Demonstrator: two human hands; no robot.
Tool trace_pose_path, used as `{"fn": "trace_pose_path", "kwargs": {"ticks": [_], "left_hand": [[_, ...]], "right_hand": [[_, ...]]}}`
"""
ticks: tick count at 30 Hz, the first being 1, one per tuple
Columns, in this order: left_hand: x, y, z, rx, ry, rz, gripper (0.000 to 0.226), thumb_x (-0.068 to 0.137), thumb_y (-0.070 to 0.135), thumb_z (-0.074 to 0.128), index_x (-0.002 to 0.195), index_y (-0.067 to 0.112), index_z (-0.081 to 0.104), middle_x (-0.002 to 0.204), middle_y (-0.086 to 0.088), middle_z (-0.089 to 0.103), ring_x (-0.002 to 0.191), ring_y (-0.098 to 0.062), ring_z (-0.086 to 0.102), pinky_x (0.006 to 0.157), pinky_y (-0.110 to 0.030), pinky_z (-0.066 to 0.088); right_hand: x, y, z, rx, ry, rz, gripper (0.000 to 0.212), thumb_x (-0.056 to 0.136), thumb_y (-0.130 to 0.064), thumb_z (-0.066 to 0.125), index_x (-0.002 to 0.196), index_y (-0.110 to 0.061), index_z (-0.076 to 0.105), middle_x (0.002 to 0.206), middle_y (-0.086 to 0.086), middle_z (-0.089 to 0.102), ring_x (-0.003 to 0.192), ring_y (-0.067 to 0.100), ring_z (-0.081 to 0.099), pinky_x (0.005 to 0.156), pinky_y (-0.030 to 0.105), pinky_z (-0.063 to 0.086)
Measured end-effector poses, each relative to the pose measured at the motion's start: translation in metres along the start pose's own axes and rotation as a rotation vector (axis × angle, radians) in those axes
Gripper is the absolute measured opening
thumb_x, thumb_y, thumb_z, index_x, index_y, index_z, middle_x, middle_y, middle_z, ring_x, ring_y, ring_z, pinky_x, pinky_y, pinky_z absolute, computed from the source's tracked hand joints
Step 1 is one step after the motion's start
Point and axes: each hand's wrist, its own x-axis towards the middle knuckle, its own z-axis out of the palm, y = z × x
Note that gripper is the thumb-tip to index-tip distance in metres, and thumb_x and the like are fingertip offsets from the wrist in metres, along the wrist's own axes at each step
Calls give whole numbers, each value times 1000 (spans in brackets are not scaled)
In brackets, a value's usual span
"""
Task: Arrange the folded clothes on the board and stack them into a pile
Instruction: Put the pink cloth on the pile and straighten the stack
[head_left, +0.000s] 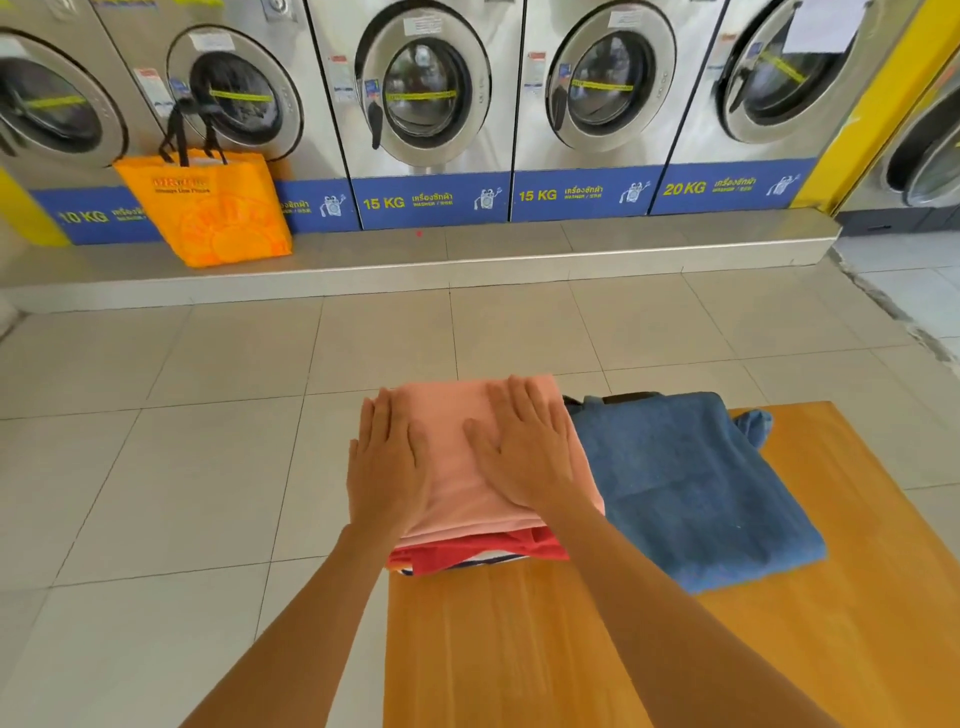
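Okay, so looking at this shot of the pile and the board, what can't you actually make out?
- Head view: how many garments lie under the pink cloth; only red and striped edges show.
- Whatever dark item lies behind the blue towel; the towel hides it.
- The board: its near and right ends are cut by the frame.
- Pink cloth under the left hand and right hand: covered.
- Orange bag print: blurred.

Both hands, left (387, 467) and right (524, 449), press flat on a pink folded garment (457, 467) topping the pile on the wooden board (519, 649)
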Motion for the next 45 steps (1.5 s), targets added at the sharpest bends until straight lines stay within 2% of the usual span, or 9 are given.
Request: {"fn": "trace_pose_path", "kwargs": {"ticks": [8, 17, 22, 25, 29, 31, 37, 41, 45], "left_hand": [[-4, -4, 25, -182, 128, -26, 56, 106, 41, 17, 158, 21, 16, 165, 7, 15, 153, -12, 4, 115, -27, 12], [-5, -4, 18, -180, 112, -1, 52, 106, 37, 21, 153, 17, 28, 158, -1, 32, 148, -23, 24, 118, -46, 31], [1, 2, 5, 170, -27, 13, 57, 104, 38, 15, 155, 12, 19, 164, -7, 19, 152, -28, 8, 121, -58, 6], [-2, 9, -1, 287, -2, 101, 61, 103, 30, 26, 157, 8, 9, 166, -11, 4, 153, -29, -3, 120, -60, 0], [-15, 38, 10, 282, -91, 359, 57, 103, 40, 23, 157, 21, 17, 167, -6, -5, 153, -26, -12, 119, -62, -1], [-16, 50, 17, 282, -161, 380, 61, 103, 48, 18, 158, 23, 12, 167, -4, -6, 153, -25, -13, 117, -63, -5], [-2, 59, 19, 283, -207, 350, 59, 103, 48, 13, 158, 28, 8, 167, -1, -6, 153, -22, -12, 115, -62, -10], [14, 53, 11, 294, -255, 315, 57, 103, 49, 6, 158, 33, 6, 166, 2, -10, 152, -18, -14, 117, -59, -9], [14, 54, 8, 326, -275, 309, 58, 101, 51, 5, 157, 35, 1, 166, 1, -15, 152, -21, -17, 115, -62, -9]], "right_hand": [[7, 22, 18, 195, 53, 85, 75, 98, -64, 19, 159, -21, 20, 168, -4, 18, 156, 17, 4, 124, 53, 17], [-3, 35, 27, 148, 195, 23, 69, 99, -65, 23, 154, -24, 32, 163, -4, 31, 154, 16, 19, 120, 48, 31], [-21, 21, 5, 75, 147, 35, 66, 101, -56, 35, 154, -16, 32, 164, 4, 29, 152, 23, 23, 118, 49, 31], [-71, 23, -5, 190, 275, 289, 58, 92, -52, 52, 140, -21, 44, 143, 2, 50, 131, 25, 45, 104, 44, 41], [-122, 33, -13, 696, 352, 748, 39, 88, -58, 59, 104, -23, 57, 91, -10, 69, 89, 11, 67, 68, 26, 50], [-126, 35, -12, 810, 307, 779, 32, 91, -56, 61, 92, -25, 60, 76, -8, 74, 74, 5, 71, 59, 23, 49], [-119, 46, -16, 867, 238, 731, 25, 91, -43, 66, 83, -19, 67, 65, -2, 74, 62, 12, 73, 57, 26, 51], [-123, 59, -23, 869, 358, 888, 13, 93, -24, 65, 91, -11, 68, 65, 3, 72, 60, 13, 68, 55, 27, 47], [-138, 36, -26, 976, 171, 852, 43, 92, -38, 61, 76, 0, 69, 65, 14, 71, 48, 17, 54, 52, 31, 45]]}}
